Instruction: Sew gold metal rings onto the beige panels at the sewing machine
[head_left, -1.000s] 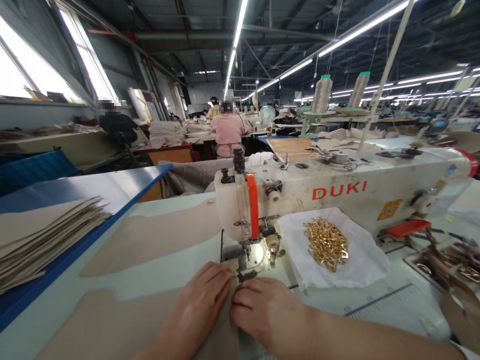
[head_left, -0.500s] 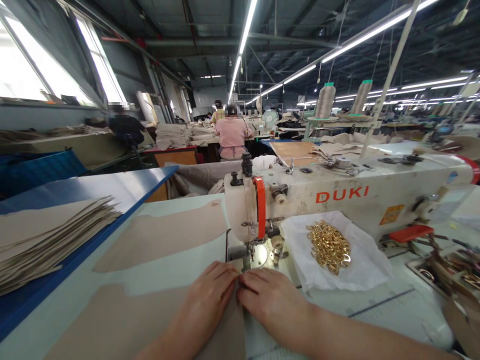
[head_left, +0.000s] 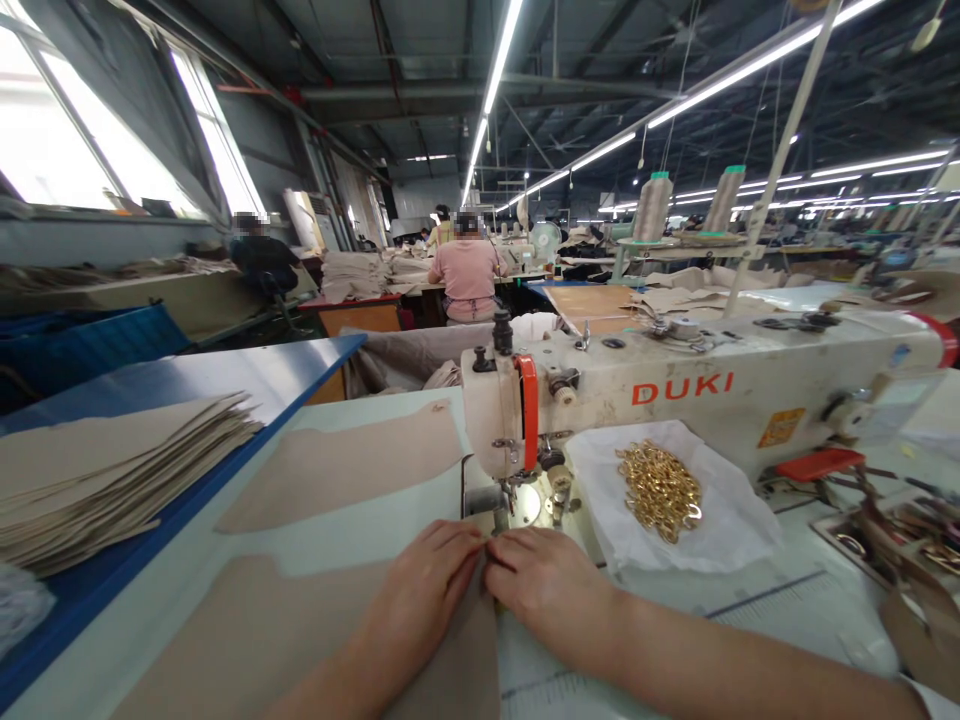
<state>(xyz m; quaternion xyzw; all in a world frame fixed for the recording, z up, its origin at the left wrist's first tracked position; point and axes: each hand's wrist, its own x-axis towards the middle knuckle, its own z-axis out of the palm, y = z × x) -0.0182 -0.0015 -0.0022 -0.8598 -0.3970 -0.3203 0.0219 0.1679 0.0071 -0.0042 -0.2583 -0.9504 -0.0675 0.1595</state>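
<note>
A beige fabric panel (head_left: pixel 292 630) lies on the pale sewing table in front of me, its right edge running under my hands. My left hand (head_left: pixel 439 575) is closed, its fingertips pinching the panel's edge just before the needle area. Tight against it, my right hand (head_left: pixel 544 580) is closed too, its fingertips on the same edge. Directly beyond the fingertips stands the head of a white sewing machine (head_left: pixel 600 380), its lit needle plate (head_left: pixel 525 506) showing. A second beige panel (head_left: pixel 352 460) lies flat farther back on the left.
Gold metal rings (head_left: pixel 660 490) are heaped on white paper (head_left: pixel 600 520) right of the needle. A stack of beige panels (head_left: pixel 127 470) rests on a blue-edged table at left. An open tray (head_left: pixel 840 545) of parts is at far right. Co-workers sit farther back.
The view has shifted slightly, so the scene sits a little farther right. Both hands keep their hold at the panel's edge, with hardly any movement against the machine.
</note>
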